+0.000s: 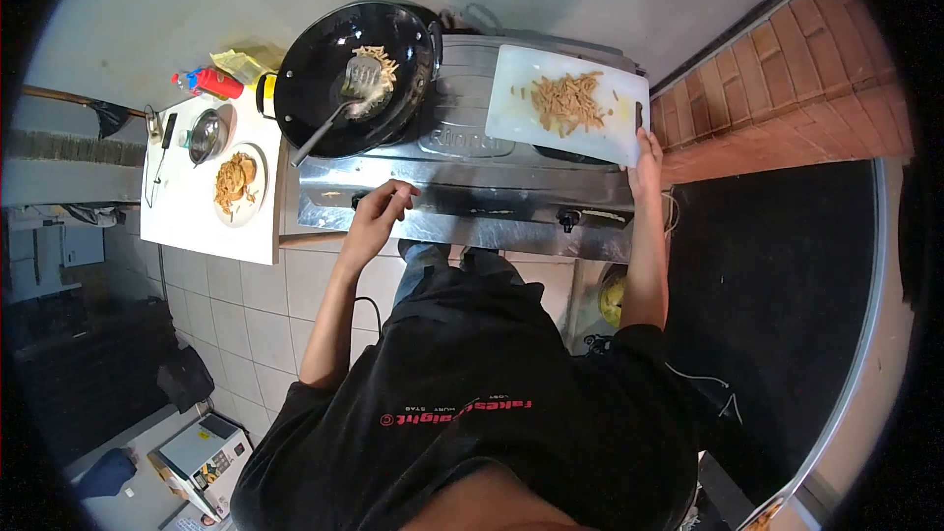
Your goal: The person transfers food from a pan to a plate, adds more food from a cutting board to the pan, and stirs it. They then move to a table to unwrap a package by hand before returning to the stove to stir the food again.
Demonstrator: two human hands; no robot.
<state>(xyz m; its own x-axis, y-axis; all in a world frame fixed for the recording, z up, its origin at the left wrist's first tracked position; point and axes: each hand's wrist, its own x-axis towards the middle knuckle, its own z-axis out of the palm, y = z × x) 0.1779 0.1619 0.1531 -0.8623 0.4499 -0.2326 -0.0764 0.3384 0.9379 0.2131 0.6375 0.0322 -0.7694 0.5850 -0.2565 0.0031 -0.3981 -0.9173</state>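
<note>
My right hand (pixel 645 161) grips the right edge of a white cutting board (pixel 511 98), close to its handle slot. Pale brown cut strips (pixel 567 102) lie heaped in the middle of that board, which is over the right side of the stove. My left hand (pixel 382 212) is above the stove's front edge, its fingers loosely bent and apart, with nothing visible in them. Beyond it, a slotted spatula (pixel 325 135) rests in a black wok (pixel 324 64), its handle over the near rim. More strips (pixel 377 57) lie in the wok around the spatula's head.
The metal gas stove (pixel 462 103) has a front knob (pixel 568 220). On the left, a white table (pixel 197 226) carries a plate of food (pixel 236 187), a dark bowl (pixel 207 136) and a red bottle (pixel 218 84). A brick wall (pixel 757 79) rises to the right.
</note>
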